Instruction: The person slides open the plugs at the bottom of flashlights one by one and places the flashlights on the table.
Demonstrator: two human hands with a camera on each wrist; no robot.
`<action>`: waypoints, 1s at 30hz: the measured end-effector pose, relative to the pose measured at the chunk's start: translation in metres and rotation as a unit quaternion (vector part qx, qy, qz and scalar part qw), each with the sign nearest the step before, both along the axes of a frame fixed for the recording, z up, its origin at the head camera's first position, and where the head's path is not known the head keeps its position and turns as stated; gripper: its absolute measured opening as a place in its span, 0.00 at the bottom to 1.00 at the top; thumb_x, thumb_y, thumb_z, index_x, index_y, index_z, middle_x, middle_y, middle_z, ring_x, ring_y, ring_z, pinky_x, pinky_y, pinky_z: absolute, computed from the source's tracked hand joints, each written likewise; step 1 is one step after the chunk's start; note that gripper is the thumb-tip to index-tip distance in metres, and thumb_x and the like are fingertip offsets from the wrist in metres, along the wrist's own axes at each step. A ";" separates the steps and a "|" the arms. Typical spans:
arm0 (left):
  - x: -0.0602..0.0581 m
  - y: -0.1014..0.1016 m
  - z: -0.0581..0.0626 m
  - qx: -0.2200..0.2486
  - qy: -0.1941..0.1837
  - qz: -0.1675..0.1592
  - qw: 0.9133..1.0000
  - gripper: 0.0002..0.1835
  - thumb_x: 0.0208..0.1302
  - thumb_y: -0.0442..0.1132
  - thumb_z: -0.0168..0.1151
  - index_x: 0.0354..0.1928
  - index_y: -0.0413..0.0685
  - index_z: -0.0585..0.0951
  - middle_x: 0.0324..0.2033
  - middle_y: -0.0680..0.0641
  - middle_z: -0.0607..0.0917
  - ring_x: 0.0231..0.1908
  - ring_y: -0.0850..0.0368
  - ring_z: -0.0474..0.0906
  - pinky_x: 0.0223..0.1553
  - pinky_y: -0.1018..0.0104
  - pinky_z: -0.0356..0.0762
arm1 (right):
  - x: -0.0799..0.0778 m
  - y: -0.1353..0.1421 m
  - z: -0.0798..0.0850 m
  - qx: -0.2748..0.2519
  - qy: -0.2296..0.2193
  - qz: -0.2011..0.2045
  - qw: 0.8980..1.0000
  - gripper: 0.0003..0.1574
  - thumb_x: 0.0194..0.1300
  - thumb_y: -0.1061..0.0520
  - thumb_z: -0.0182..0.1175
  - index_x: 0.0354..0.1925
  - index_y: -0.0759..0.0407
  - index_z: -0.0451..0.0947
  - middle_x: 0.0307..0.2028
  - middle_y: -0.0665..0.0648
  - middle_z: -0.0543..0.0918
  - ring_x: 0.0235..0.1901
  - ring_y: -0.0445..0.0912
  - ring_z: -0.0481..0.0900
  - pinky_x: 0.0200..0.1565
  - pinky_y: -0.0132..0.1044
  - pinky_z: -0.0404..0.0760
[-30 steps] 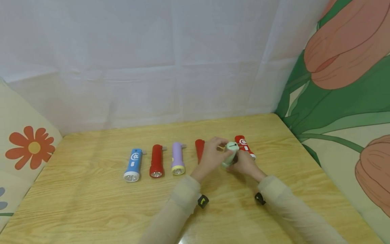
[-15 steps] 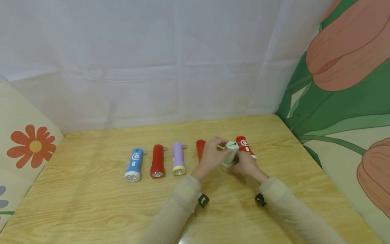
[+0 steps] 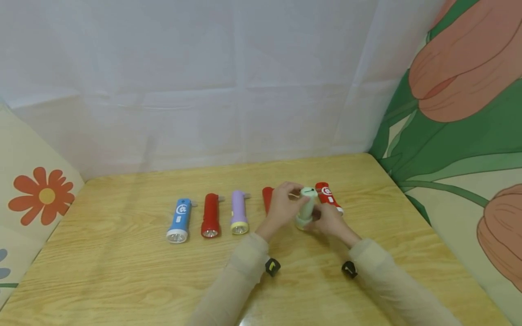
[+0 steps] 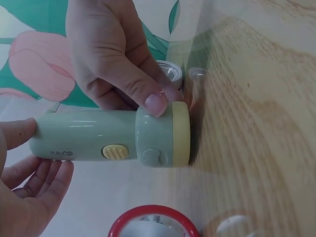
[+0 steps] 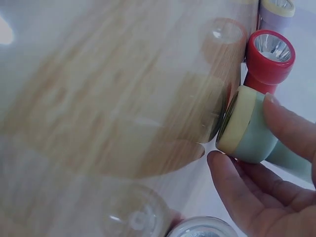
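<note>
A pale green flashlight (image 3: 306, 209) with a cream lens rim (image 4: 180, 134) is held nearly upright, lens end down, close above or on the table; which of the two I cannot tell. My left hand (image 3: 282, 206) pinches its tail end between thumb and fingers. Lower down, my right hand (image 3: 331, 222) grips the flashlight's head, its thumb against the green collar and fingers on the opposite side. A cream switch (image 4: 115, 151) shows on the body in the left wrist view. Partly behind my left hand lies a red flashlight (image 3: 267, 199).
Left of my hands, a blue flashlight (image 3: 179, 221), another red flashlight (image 3: 210, 215) and a purple flashlight (image 3: 238, 211) lie in a row, lenses toward me. Beyond my right hand lies a red-and-white flashlight (image 3: 328, 197). A white cloth (image 3: 228, 90) hangs behind the wooden table (image 3: 122, 271).
The green flashlight's tail has tipped slightly away from me, so more of its body shows. Both hands keep their hold and have barely moved.
</note>
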State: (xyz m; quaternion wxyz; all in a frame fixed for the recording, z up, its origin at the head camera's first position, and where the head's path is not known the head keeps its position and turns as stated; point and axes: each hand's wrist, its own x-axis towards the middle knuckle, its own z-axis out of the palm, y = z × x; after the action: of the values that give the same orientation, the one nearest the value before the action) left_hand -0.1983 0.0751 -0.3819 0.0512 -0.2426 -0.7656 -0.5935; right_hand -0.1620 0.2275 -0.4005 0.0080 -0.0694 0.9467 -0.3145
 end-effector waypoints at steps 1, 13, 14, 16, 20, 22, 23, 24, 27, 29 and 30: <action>0.000 0.000 0.000 0.001 -0.003 0.002 1.000 0.13 0.51 0.29 0.67 0.40 0.32 0.80 0.36 0.40 0.81 0.36 0.51 0.80 0.33 0.77 0.77 | 0.000 0.000 0.000 -0.005 -0.003 0.001 1.000 0.25 0.38 0.62 0.74 0.38 0.70 0.79 0.31 0.60 0.83 0.32 0.50 0.79 0.36 0.43 0.77; -0.005 0.002 -0.005 0.018 -0.021 0.014 1.000 0.13 0.52 0.29 0.66 0.41 0.32 0.80 0.35 0.40 0.81 0.36 0.51 0.79 0.33 0.77 0.77 | 0.002 0.004 -0.006 -0.045 -0.005 0.007 0.999 0.22 0.38 0.63 0.73 0.35 0.71 0.80 0.29 0.60 0.84 0.31 0.49 0.81 0.36 0.42 0.79; -0.005 0.002 -0.005 0.022 -0.020 0.015 0.999 0.13 0.52 0.29 0.66 0.40 0.32 0.80 0.35 0.40 0.81 0.36 0.50 0.79 0.33 0.77 0.77 | 0.002 0.004 -0.006 -0.049 -0.007 0.008 0.999 0.22 0.38 0.63 0.73 0.35 0.71 0.80 0.29 0.61 0.84 0.31 0.49 0.81 0.36 0.42 0.79; -0.006 0.002 -0.005 0.031 -0.019 0.018 0.999 0.12 0.52 0.28 0.66 0.40 0.31 0.80 0.35 0.39 0.82 0.36 0.49 0.79 0.33 0.77 0.77 | 0.002 0.004 -0.006 -0.054 -0.008 0.008 0.999 0.22 0.39 0.64 0.73 0.35 0.71 0.80 0.30 0.62 0.84 0.32 0.50 0.82 0.36 0.43 0.80; -0.006 0.002 -0.006 0.041 -0.017 0.021 0.999 0.12 0.52 0.28 0.65 0.40 0.31 0.80 0.35 0.39 0.82 0.35 0.50 0.79 0.32 0.76 0.77 | 0.002 0.005 -0.005 -0.054 -0.008 0.006 0.999 0.22 0.40 0.63 0.73 0.36 0.72 0.80 0.31 0.63 0.84 0.32 0.51 0.82 0.37 0.44 0.80; -0.007 0.002 -0.006 0.041 -0.017 0.024 0.999 0.12 0.53 0.28 0.65 0.40 0.32 0.80 0.36 0.39 0.82 0.35 0.51 0.79 0.32 0.76 0.77 | 0.002 0.005 -0.004 -0.053 -0.009 0.006 0.999 0.22 0.40 0.63 0.73 0.36 0.72 0.80 0.32 0.63 0.84 0.33 0.51 0.82 0.37 0.44 0.80; -0.007 0.002 -0.007 0.042 -0.017 0.024 0.999 0.12 0.53 0.29 0.65 0.40 0.32 0.80 0.36 0.39 0.82 0.35 0.51 0.79 0.32 0.76 0.77 | 0.003 0.005 -0.004 -0.051 -0.010 0.005 0.999 0.22 0.41 0.63 0.73 0.36 0.72 0.80 0.32 0.63 0.84 0.33 0.51 0.82 0.37 0.44 0.80; -0.007 0.002 -0.008 0.043 -0.017 0.025 0.999 0.12 0.53 0.29 0.65 0.40 0.32 0.80 0.36 0.39 0.82 0.35 0.52 0.79 0.32 0.76 0.77 | 0.003 0.005 -0.004 -0.050 -0.010 0.005 0.999 0.22 0.41 0.62 0.73 0.36 0.72 0.80 0.32 0.63 0.84 0.32 0.51 0.82 0.37 0.44 0.80; -0.009 0.002 -0.009 0.048 -0.019 0.023 0.998 0.11 0.53 0.29 0.65 0.40 0.32 0.80 0.36 0.39 0.82 0.35 0.52 0.79 0.32 0.76 0.77 | 0.003 0.005 -0.004 -0.051 -0.010 0.004 0.999 0.21 0.41 0.62 0.73 0.36 0.71 0.80 0.31 0.61 0.84 0.32 0.49 0.81 0.36 0.43 0.80; -0.010 0.002 -0.010 0.053 -0.019 0.018 0.998 0.11 0.54 0.28 0.65 0.40 0.32 0.80 0.36 0.38 0.82 0.35 0.51 0.80 0.33 0.76 0.77 | 0.004 0.006 -0.004 -0.050 -0.006 0.005 0.999 0.21 0.41 0.63 0.73 0.36 0.71 0.80 0.30 0.61 0.84 0.31 0.49 0.81 0.35 0.42 0.80; -0.010 0.002 -0.010 0.054 -0.018 0.016 0.998 0.11 0.54 0.28 0.64 0.40 0.32 0.80 0.36 0.38 0.82 0.35 0.50 0.80 0.33 0.75 0.78 | 0.004 0.006 -0.004 -0.051 -0.004 0.004 0.999 0.21 0.41 0.63 0.73 0.35 0.71 0.80 0.29 0.60 0.84 0.30 0.48 0.81 0.35 0.41 0.80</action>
State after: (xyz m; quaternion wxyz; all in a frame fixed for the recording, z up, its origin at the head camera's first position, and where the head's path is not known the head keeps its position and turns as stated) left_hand -0.2083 0.0767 -0.3916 0.0598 -0.2160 -0.7374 -0.6372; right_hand -0.1583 0.2331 -0.4045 0.0090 -0.0722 0.9292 -0.3624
